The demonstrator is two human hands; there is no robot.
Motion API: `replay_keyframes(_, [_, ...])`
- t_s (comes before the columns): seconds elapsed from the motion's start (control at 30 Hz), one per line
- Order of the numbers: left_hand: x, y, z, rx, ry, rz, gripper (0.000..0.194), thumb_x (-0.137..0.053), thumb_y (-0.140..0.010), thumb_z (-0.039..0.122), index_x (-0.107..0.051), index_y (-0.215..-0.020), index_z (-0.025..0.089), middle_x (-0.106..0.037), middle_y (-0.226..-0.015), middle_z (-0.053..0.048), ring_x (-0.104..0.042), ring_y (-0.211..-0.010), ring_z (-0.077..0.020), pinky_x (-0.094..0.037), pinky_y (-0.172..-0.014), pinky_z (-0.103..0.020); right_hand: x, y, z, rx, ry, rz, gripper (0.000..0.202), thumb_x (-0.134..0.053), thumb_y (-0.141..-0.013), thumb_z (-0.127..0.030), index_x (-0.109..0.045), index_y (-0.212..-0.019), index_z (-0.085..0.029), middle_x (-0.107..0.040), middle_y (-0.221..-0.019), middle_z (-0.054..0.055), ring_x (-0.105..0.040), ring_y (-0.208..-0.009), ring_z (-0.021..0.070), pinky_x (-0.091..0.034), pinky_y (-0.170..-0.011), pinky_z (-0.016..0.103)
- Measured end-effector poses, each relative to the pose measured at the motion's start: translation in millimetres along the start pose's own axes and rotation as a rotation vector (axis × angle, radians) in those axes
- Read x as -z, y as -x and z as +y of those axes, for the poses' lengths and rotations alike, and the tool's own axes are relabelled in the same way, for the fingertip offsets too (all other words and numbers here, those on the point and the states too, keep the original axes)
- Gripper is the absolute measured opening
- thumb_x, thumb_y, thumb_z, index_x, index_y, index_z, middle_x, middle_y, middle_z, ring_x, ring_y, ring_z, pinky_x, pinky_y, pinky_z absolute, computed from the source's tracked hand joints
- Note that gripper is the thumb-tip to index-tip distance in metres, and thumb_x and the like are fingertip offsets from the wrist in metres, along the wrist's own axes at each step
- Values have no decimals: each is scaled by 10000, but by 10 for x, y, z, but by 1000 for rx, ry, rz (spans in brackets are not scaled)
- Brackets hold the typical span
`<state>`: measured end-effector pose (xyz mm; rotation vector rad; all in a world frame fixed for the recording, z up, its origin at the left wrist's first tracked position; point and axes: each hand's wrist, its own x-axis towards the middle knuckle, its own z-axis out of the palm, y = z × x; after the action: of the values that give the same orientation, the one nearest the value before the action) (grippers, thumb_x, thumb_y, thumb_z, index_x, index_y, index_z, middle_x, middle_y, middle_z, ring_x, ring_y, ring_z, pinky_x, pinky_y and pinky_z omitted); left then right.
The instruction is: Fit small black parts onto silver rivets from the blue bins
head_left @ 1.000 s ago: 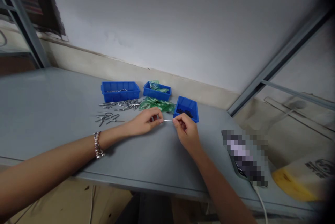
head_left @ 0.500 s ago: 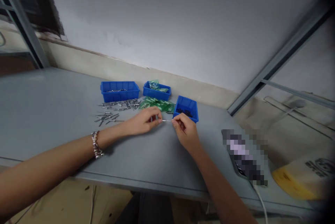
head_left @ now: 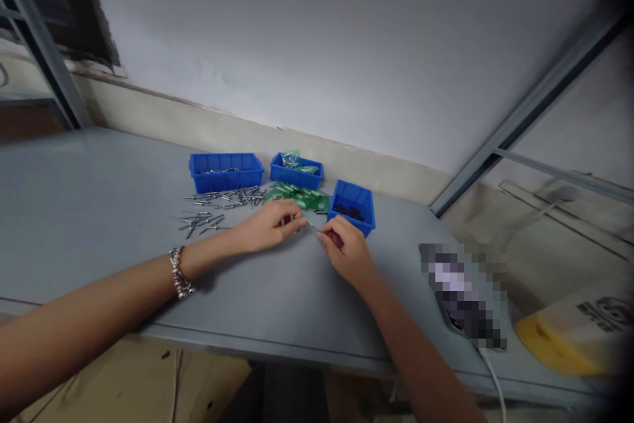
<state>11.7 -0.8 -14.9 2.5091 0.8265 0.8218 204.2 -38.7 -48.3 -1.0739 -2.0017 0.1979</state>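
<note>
A thin metal rod (head_left: 312, 226) spans the small gap between my two hands, slanting down to the right. My left hand (head_left: 277, 224) pinches its upper left end between thumb and fingers. My right hand (head_left: 345, 245) pinches the lower right end, just in front of a blue bin (head_left: 352, 196) with small black parts. Green plastic bags (head_left: 302, 196) lie behind my hands. Loose metal rods (head_left: 238, 197) are spread on the table to the left of the bags.
Two more blue bins, one with metal pieces (head_left: 226, 175) and one with green bags (head_left: 296, 175), stand near the wall. On the right are a blurred-out phone-like object (head_left: 460, 297) with a white cable and a yellowish container (head_left: 569, 337). Metal posts flank the grey table (head_left: 238, 304).
The rod has tilted from nearly level to slanting down to the right. My right hand has moved slightly left and down; my left hand has shifted slightly up.
</note>
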Motion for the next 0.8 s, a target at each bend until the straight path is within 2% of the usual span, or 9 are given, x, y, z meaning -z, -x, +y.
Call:
replay_keyframes(0.37, [-11, 4, -30, -9, 25, -24, 328, -383, -877, 337, -532, -676, 124, -516, -650, -18, -446, -621, -122, -346, -590, -244, -14, 12, 46, 58, 44, -8, 133, -505, -834, -191, -490, -702, -179, -481, -707, 3, -464, -653, 124, -336, -574, 230])
replay_keyframes(0.5, [-24, -2, -36, 8, 48, -37, 318, -401, -861, 331, -505, -639, 128, -477, -613, -7, -421, -589, -117, -329, -556, -238, -6, 18, 52, 42, 80, -20, 148, -491, -856, -243, -508, -722, -184, -484, -720, 7, -465, -649, 125, -333, -567, 231])
replay_keyframes(0.63, [-17, -11, -16, 36, 129, -19, 272, -421, -849, 330, -537, -713, 126, -515, -686, -21, -455, -634, -124, -359, -578, -242, 7, 13, 47, 2, 60, 9, 176, -470, -867, -286, -520, -736, -180, -464, -685, -3, -452, -630, 120, -325, -575, 233])
replay_keyframes(0.8, [-7, -3, 21, 57, 166, -44, 232, -443, -841, 319, -552, -771, 126, -548, -745, -35, -477, -657, -123, -385, -599, -242, 18, -6, -3, -1, 22, 45, 241, -405, -880, -245, -462, -656, -177, -405, -627, -15, -405, -589, 112, -283, -546, 233])
